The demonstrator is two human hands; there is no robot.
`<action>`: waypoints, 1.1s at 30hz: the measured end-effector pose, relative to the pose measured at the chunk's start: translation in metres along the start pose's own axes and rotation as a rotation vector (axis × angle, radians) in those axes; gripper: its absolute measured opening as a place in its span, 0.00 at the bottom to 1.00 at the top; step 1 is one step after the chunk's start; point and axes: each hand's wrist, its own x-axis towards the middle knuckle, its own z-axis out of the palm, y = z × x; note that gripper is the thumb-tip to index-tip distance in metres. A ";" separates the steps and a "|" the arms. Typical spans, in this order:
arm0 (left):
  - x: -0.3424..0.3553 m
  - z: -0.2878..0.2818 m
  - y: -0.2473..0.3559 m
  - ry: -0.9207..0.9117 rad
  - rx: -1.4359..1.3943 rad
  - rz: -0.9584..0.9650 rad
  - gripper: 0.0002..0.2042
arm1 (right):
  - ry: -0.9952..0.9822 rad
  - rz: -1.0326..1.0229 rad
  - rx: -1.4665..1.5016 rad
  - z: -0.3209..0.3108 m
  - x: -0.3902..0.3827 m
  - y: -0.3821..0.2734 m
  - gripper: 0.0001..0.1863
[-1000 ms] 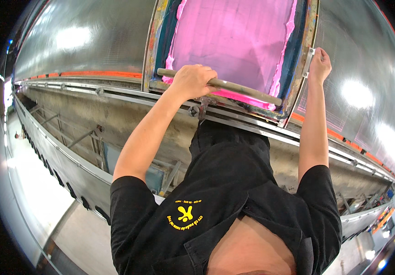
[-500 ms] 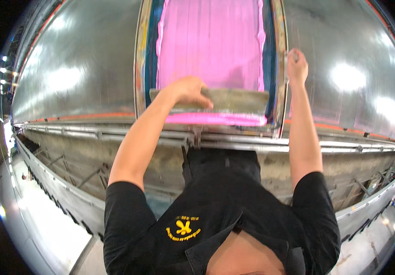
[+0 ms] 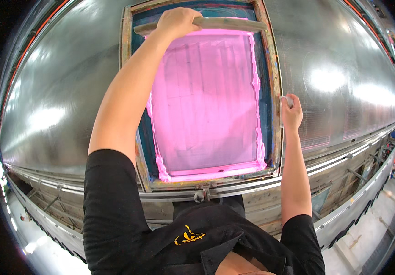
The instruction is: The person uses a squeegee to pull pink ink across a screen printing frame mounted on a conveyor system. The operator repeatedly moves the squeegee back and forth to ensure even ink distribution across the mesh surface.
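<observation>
A screen-printing frame (image 3: 274,64) with worn, paint-stained edges lies in front of me, its mesh bordered in dark blue. Pink ink (image 3: 202,105) covers the middle of the mesh, with thicker ridges along the sides and near edge. At the far end, my left hand (image 3: 177,23) is closed around a long squeegee (image 3: 234,24) that spans the mesh crosswise. Beside the frame's right edge, my right hand (image 3: 292,113) is wrapped around a small whitish handle (image 3: 289,101); how it joins the frame is hard to make out.
A shiny metal table (image 3: 50,82) stretches out on both sides of the frame. Along its near edge runs a metal rail (image 3: 252,189) with a small clamp-like fitting (image 3: 200,196) close to my body. Below the rail are a trough and supports.
My left hand has carried the squeegee from the near end of the mesh to the far end. The view has shifted, and my right hand stays at the frame's right side.
</observation>
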 end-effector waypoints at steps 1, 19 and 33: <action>0.011 0.011 -0.013 0.025 0.016 -0.003 0.15 | -0.011 0.011 0.013 0.001 0.001 -0.002 0.17; 0.019 0.048 -0.001 -0.125 0.020 -0.159 0.20 | -0.044 0.052 -0.011 -0.001 0.000 -0.001 0.19; -0.181 0.074 0.114 -0.096 -0.099 -0.104 0.18 | -0.063 -0.128 0.036 0.003 0.013 0.028 0.28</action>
